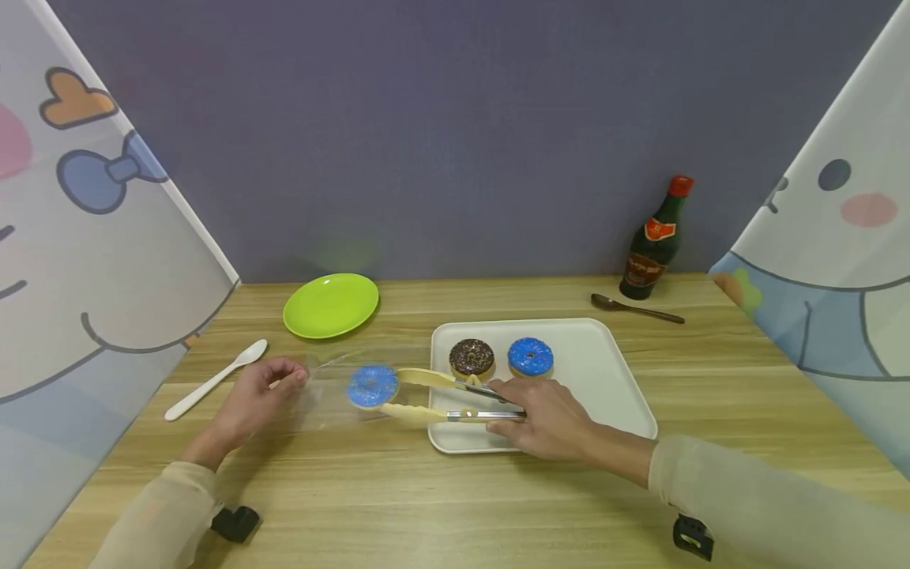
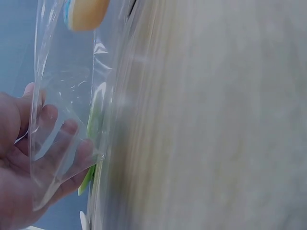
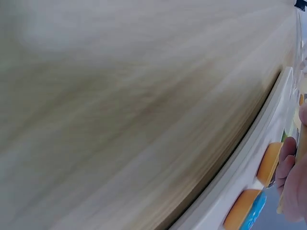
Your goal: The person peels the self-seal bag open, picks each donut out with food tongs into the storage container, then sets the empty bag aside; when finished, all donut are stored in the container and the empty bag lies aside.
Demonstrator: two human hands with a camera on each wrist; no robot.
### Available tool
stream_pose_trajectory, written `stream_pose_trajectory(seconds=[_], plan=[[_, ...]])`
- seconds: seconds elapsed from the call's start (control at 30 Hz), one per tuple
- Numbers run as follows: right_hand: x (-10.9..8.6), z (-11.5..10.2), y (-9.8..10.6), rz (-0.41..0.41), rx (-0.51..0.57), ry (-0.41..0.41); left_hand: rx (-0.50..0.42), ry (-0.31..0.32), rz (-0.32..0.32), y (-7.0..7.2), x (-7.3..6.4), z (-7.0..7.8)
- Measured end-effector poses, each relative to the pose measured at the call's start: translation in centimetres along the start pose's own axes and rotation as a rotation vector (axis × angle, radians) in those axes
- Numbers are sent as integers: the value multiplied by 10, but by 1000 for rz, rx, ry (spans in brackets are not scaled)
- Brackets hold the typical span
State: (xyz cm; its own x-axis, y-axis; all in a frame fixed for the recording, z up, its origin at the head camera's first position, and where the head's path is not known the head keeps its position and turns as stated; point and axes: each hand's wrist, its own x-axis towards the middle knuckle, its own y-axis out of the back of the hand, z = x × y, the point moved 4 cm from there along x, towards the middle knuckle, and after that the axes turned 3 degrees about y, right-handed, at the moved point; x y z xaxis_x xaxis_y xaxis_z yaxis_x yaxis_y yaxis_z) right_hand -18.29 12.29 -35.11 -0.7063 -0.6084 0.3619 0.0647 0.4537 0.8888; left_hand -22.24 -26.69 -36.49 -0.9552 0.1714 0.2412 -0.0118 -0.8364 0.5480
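My left hand (image 1: 266, 395) pinches the closed-looking end of a clear plastic bag (image 1: 323, 407) held over the wooden table. In the left wrist view, the see-through film (image 2: 67, 81) spreads across the fingers (image 2: 57, 148). A blue-frosted donut (image 1: 373, 386) shows hazily through the plastic. My right hand (image 1: 543, 419) grips a pair of tongs (image 1: 486, 415) with metal arms and cream-coloured ends. These ends spread apart right at the donut's right side. On the white tray (image 1: 597, 379), under and behind the right hand, sit a chocolate donut (image 1: 472, 358) and another blue donut (image 1: 530, 357).
A green plate (image 1: 330, 306) lies at the back left, with a white spoon (image 1: 216, 380) left of the left hand. Behind the tray are a dark spoon (image 1: 637, 308) and a red-capped bottle (image 1: 652, 241). Partition walls enclose the table's back and sides.
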Motion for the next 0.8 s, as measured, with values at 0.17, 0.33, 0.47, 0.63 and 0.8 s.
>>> stream_pose_trajectory(seconds=[0.17, 0.33, 0.47, 0.63, 0.8], plan=[[-21, 5, 12, 46, -11, 6, 19, -11, 12, 0, 0, 1], [-41, 9, 23, 96, -10, 23, 39, -17, 21, 0, -1, 1], [-58, 10, 31, 162, -31, 62, 55, -22, 29, 1, -1, 3], [-82, 13, 42, 196, -14, 77, 84, -26, 45, 2, -2, 4], [-111, 20, 55, 206, -48, 35, 109, -45, 53, 3, -3, 4]])
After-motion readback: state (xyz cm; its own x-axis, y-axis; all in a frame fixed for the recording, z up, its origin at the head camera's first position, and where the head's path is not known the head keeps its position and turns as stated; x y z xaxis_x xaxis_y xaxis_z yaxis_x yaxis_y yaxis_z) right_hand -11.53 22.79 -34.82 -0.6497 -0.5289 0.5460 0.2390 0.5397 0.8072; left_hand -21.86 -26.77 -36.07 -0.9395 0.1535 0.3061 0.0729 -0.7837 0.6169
